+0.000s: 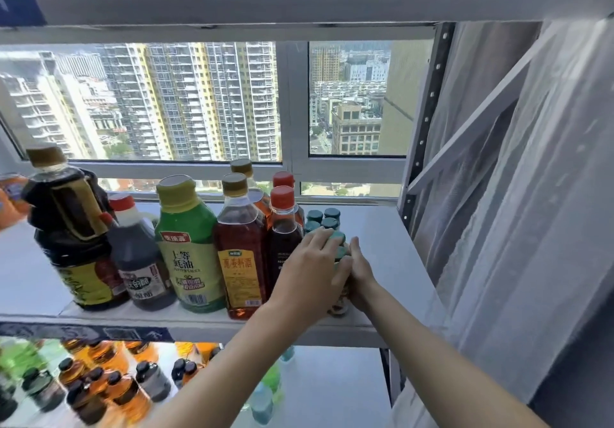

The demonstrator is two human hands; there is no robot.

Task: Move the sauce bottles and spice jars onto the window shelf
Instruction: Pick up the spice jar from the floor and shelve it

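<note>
On the window shelf [395, 254] stands a row of sauce bottles: a big dark soy bottle [71, 235], a smaller dark bottle [139, 254], a green oyster sauce bottle [191, 251], an amber cooking wine bottle [241, 248] and a red-capped dark bottle [284, 231]. To their right are several teal-lidded spice jars [324, 220]. My left hand [310, 268] and my right hand [360, 271] both grip the front spice jars [340, 248] from either side. The jars' bodies are mostly hidden by my hands.
A window with city towers is behind the shelf. A white mesh curtain [531, 195] hangs at the right beside the black slotted upright [428, 112]. The lower shelf [332, 387] holds several bottles [99, 381] at the left. Orange packs [10, 201] sit at far left.
</note>
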